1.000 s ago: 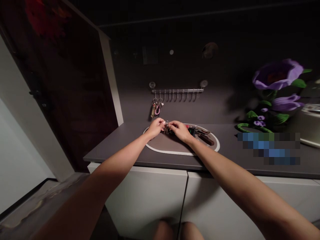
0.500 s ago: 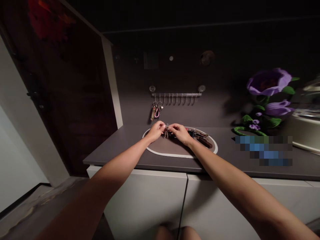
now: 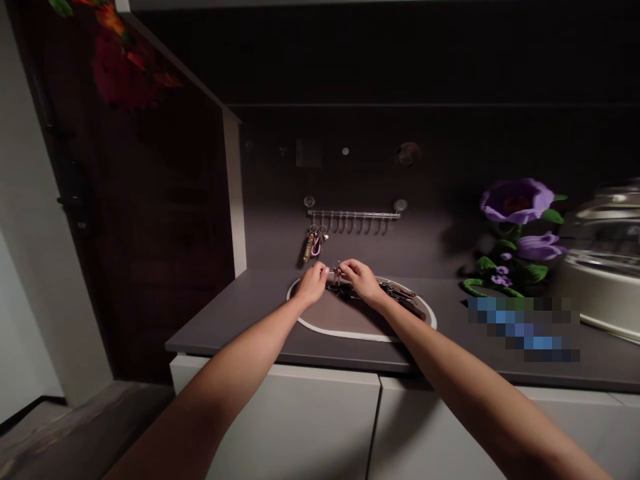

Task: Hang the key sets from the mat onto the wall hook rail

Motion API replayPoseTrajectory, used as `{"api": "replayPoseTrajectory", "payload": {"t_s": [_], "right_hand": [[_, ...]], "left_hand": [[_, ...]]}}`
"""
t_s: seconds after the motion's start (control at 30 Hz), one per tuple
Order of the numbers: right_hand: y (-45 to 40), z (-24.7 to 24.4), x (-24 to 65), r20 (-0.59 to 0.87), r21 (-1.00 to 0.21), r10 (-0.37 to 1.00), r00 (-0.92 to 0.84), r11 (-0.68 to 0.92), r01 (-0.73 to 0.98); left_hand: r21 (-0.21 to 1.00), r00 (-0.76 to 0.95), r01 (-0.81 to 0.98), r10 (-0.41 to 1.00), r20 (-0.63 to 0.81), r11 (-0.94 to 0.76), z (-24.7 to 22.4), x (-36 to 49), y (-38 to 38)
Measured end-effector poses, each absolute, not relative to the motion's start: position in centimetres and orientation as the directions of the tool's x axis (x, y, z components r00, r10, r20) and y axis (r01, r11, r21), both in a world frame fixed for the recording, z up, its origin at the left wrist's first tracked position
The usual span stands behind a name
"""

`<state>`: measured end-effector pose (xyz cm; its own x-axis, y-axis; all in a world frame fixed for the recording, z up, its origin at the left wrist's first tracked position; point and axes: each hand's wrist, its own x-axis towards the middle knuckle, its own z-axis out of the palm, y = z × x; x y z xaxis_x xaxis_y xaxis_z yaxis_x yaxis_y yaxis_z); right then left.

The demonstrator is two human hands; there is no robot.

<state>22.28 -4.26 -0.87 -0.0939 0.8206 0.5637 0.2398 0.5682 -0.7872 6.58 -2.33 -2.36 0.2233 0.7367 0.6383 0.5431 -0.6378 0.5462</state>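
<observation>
My right hand [image 3: 361,280] pinches a small bunch of keys [image 3: 337,273] by its ring, above the back part of an oval mat [image 3: 345,327] with a white rim. Just left of the keys is my left hand [image 3: 313,284], its fingers closed together. Whether anything sits between those fingertips is too small to make out. More keys and dark holders [image 3: 400,297] lie in a pile on the mat, partly covered by my right hand and forearm.
On the wall behind, a clear hook rail [image 3: 355,215] carries two key rings with charms [image 3: 313,243] at its left end. Purple flowers [image 3: 517,203] and a white-based container with a clear dome [image 3: 605,287] stand to the right. A blurred patch covers the counter [image 3: 225,313] beside them.
The view has tilted up, so everything sits lower. My left fingers have come away from the keys, leaving a small gap, while the keys stay with my right hand.
</observation>
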Motion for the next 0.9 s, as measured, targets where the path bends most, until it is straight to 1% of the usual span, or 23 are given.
{"api": "replayPoseTrajectory", "payload": {"t_s": [0.13, 0.33, 0.5, 0.67, 0.9], "right_hand": [[-3.0, 1.0, 21.5, 0.558, -0.81, 0.83, -0.019, 0.549, 0.205], [-0.5, 4.7, 19.8, 0.537, -0.839, 0.832, 0.139, 0.51, 0.191], [2.0, 6.7, 19.0, 0.54, -0.835, 0.807, 0.239, 0.48, 0.268], [5.0, 7.0, 19.1, 0.581, -0.799, 0.749, 0.317, 0.451, 0.398], [7.5, 6.7, 19.0, 0.621, -0.765, 0.713, 0.325, 0.461, 0.45]], "left_hand": [[0.521, 0.182, 0.611, 0.747, 0.64, -0.596, -2.5, 6.5, -2.0], [0.518, 0.156, 0.62, 0.74, 0.654, -0.589, -2.6, 6.3, -1.7], [0.569, 0.122, 0.6, 0.767, 0.629, -0.562, -2.6, 6.3, -1.7], [0.621, 0.092, 0.577, 0.798, 0.595, -0.53, -2.6, 6.4, -1.5], [0.645, 0.083, 0.555, 0.806, 0.586, -0.526, -2.8, 6.4, -1.1]]}}
